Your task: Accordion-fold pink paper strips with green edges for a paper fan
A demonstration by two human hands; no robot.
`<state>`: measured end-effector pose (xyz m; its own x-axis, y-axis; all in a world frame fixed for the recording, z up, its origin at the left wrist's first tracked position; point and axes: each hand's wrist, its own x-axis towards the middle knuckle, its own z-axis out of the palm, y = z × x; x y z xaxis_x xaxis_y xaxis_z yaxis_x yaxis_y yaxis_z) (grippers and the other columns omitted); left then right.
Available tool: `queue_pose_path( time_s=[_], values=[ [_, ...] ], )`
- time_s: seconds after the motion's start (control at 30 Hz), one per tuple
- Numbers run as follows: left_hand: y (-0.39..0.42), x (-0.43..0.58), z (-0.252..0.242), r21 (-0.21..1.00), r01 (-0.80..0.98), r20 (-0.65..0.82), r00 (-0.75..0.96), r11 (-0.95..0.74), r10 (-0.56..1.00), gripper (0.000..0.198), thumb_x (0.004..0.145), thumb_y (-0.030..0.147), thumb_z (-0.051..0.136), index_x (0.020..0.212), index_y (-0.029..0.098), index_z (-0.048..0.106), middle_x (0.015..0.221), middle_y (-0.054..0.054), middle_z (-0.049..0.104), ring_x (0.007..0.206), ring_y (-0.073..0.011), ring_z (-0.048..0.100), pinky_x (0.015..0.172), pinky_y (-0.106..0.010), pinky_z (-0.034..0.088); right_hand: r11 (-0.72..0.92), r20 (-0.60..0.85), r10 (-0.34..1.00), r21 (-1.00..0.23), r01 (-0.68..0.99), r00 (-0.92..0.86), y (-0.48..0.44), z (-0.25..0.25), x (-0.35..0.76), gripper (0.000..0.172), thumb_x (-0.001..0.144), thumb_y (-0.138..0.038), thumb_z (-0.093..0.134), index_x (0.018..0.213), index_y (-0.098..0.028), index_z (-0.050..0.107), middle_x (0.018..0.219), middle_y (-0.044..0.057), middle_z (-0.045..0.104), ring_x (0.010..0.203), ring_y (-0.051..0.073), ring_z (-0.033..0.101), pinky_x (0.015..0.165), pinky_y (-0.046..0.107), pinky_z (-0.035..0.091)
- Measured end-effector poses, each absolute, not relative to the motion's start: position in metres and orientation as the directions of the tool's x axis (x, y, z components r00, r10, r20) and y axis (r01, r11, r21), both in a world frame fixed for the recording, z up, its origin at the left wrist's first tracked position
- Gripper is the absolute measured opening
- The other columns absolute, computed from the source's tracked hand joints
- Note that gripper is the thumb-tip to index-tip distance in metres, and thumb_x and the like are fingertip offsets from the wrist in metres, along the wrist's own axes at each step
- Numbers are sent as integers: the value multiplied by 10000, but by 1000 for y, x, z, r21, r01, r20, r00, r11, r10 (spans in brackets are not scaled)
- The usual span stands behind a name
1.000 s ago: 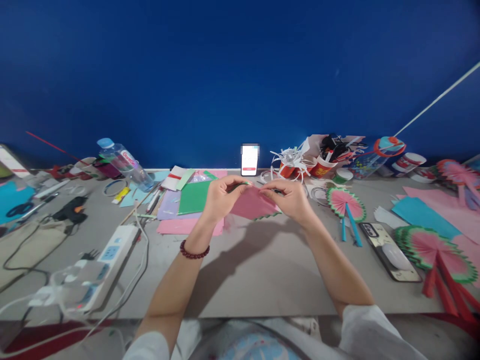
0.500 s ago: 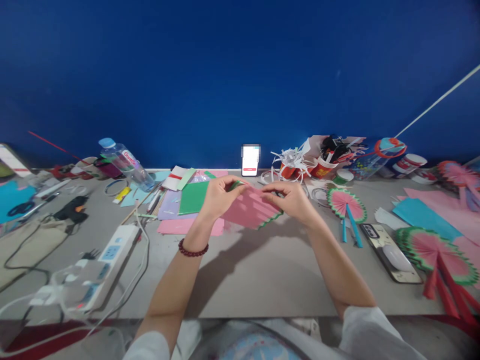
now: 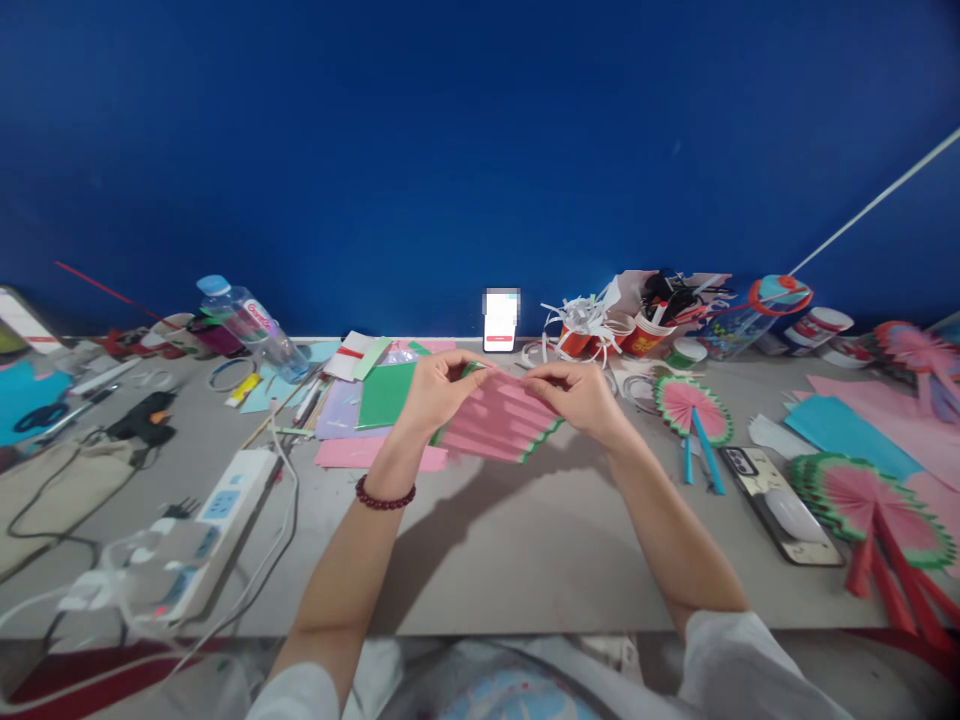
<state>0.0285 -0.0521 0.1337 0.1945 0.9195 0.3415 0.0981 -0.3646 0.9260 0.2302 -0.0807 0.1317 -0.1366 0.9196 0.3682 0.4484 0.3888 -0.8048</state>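
A pink pleated paper sheet (image 3: 496,425) with a green zigzag edge hangs between both hands above the grey table (image 3: 525,540). My left hand (image 3: 435,392), with a dark red bead bracelet on its wrist, pinches the sheet's upper left corner. Fingers of my right hand (image 3: 577,395) pinch the top edge on the right. The accordion folds show across the sheet, which tilts down toward me.
Coloured paper sheets (image 3: 386,395) lie behind the hands. A power strip (image 3: 217,505) with cables and a glue gun (image 3: 142,420) sit left. Finished paper fans (image 3: 694,410) and a phone (image 3: 780,490) lie right. Cups (image 3: 637,335) and a bottle (image 3: 251,325) stand at the back.
The pink sheet has dropped open from a flat fold into visible pleats, spreading downward. Both hands stayed near the top edge and moved slightly closer together.
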Motion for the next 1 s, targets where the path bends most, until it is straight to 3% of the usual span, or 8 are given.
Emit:
queue_pose_path(
  time_s=[0.13, 0.37, 0.5, 0.77, 0.9, 1.0],
  values=[
    [-50, 27, 131, 897, 202, 332, 281, -394, 900, 190, 733, 331, 716, 796, 152, 710, 693, -27, 675, 579, -106, 555, 533, -224, 432, 429, 419, 896, -731, 531, -148, -81, 131, 228, 123, 799, -243, 627, 750, -193, 729, 768, 30, 727, 707, 156, 651, 659, 256, 482],
    [-48, 26, 127, 702, 382, 427, 450, -601, 784, 164, 841, 323, 624, 797, 198, 720, 791, -34, 705, 737, -145, 613, 675, -275, 443, 484, 429, 872, -678, 553, -237, -75, 124, 227, 144, 826, -228, 612, 758, -214, 739, 772, 26, 726, 727, 161, 642, 685, 267, 468],
    [-44, 23, 126, 698, 404, 436, 416, -591, 798, 194, 836, 345, 629, 753, 192, 715, 748, -35, 693, 694, -147, 600, 637, -279, 435, 429, 373, 902, -715, 551, -218, -71, 123, 236, 135, 824, -238, 612, 834, -221, 746, 816, 21, 735, 729, 160, 647, 679, 265, 464],
    [-43, 19, 129, 722, 407, 422, 381, -559, 823, 166, 810, 320, 662, 724, 185, 706, 716, -24, 679, 651, -138, 580, 592, -266, 421, 433, 361, 901, -717, 546, -241, -67, 123, 242, 132, 835, -248, 601, 799, -213, 723, 794, 13, 719, 739, 161, 633, 686, 265, 442],
    [-41, 18, 127, 716, 417, 409, 399, -560, 821, 159, 817, 312, 657, 731, 185, 701, 730, -22, 681, 663, -138, 581, 608, -265, 424, 466, 400, 882, -667, 581, -247, -67, 122, 239, 135, 851, -246, 585, 781, -196, 689, 770, 18, 690, 719, 153, 599, 666, 260, 424],
    [-43, 20, 127, 633, 499, 415, 425, -591, 804, 162, 839, 300, 633, 748, 180, 691, 745, -27, 676, 698, -149, 577, 641, -275, 417, 537, 479, 832, -566, 625, -280, -67, 119, 235, 146, 874, -210, 544, 788, -184, 659, 772, 38, 663, 755, 168, 570, 693, 275, 418]
  ],
)
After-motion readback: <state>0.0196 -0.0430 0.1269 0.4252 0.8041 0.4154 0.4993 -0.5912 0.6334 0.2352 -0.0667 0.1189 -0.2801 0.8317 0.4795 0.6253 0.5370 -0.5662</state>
